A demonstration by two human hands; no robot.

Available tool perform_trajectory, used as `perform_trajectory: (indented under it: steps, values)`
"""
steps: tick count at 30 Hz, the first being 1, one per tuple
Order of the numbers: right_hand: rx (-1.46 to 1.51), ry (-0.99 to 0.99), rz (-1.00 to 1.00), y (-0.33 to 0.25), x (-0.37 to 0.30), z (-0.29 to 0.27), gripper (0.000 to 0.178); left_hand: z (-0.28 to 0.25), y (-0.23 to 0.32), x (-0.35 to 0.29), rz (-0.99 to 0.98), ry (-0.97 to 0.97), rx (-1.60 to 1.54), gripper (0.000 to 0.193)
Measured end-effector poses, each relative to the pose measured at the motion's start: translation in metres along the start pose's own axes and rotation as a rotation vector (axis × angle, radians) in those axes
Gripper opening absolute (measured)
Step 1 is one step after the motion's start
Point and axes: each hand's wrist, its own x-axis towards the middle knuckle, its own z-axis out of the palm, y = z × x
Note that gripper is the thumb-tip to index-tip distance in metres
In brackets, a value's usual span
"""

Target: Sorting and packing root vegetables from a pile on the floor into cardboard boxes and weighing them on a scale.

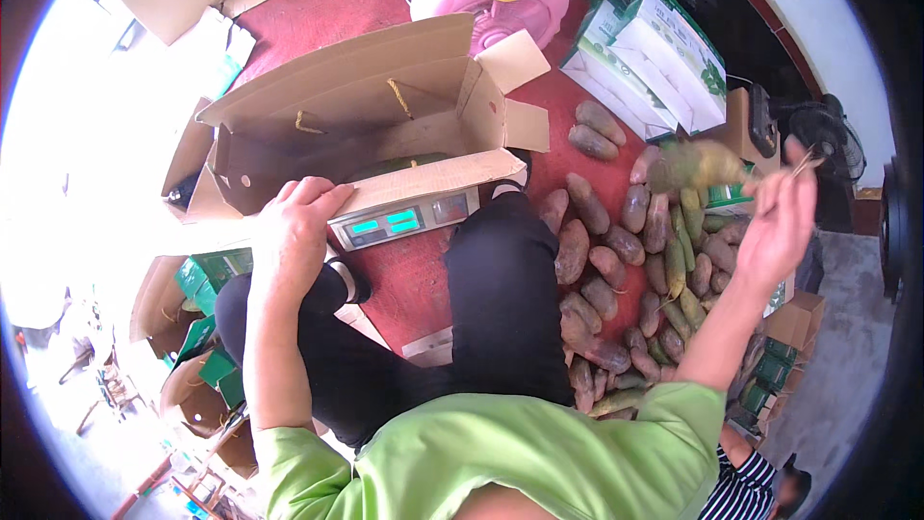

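Observation:
A long open cardboard box (pixel 371 58) with yellow rope handles rests on a digital scale (pixel 404 221) with lit green displays. My left hand (pixel 300 220) is closed over the box's near flap at its left end. Part of a green root vegetable (pixel 409 164) shows inside the box, behind that flap. Out to the right, my right hand (pixel 782 221) pinches the thin tail of a root vegetable (pixel 707 164), green at one end and yellowish toward the tail, smeared by motion. It hangs over a floor pile of reddish-brown root vegetables (pixel 604 270) and long green ones (pixel 680 241).
A pink bird-faced plastic item (pixel 496 2) stands beyond the box. White-and-green cartons (pixel 664 53) lie at the far right, near a black fan (pixel 826 140). Opened boxes (pixel 192 385) stand at left. A person in a striped shirt (pixel 739 489) is at lower right.

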Motion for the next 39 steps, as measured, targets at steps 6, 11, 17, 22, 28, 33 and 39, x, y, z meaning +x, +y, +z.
perform_trajectory:
  steps: [6, 11, 17, 22, 28, 33, 39]
  values:
    - [0.286, -0.462, -0.093, -0.053, 0.046, 0.114, 0.040, -0.004, -0.004, -0.007, -0.034, 0.021, -0.002, 0.033]
    - [0.824, -1.082, 0.178, -0.053, 0.033, 0.223, 0.019, -0.002, -0.008, -0.007, -0.008, -0.008, -0.029, 0.035]
    - [0.003, -0.954, -0.188, 0.020, -0.043, 0.348, 0.022, 0.002, -0.009, -0.006, 0.004, -0.020, -0.039, 0.035]
    - [-0.320, -1.002, -0.159, 0.079, -0.039, 0.338, 0.026, 0.000, -0.005, -0.001, 0.001, -0.002, 0.010, 0.037]
    - [-0.075, -0.861, -0.118, 0.054, 0.006, 0.200, 0.024, 0.002, -0.005, 0.001, -0.031, -0.041, -0.034, 0.035]
    - [-0.278, -0.624, 0.296, 0.089, -0.006, 0.046, 0.023, 0.008, -0.003, 0.001, -0.011, -0.044, -0.039, 0.035]
    - [-0.712, -0.442, 0.542, 0.182, -0.121, -0.121, 0.023, 0.018, -0.008, 0.003, -0.001, -0.038, -0.095, 0.035]
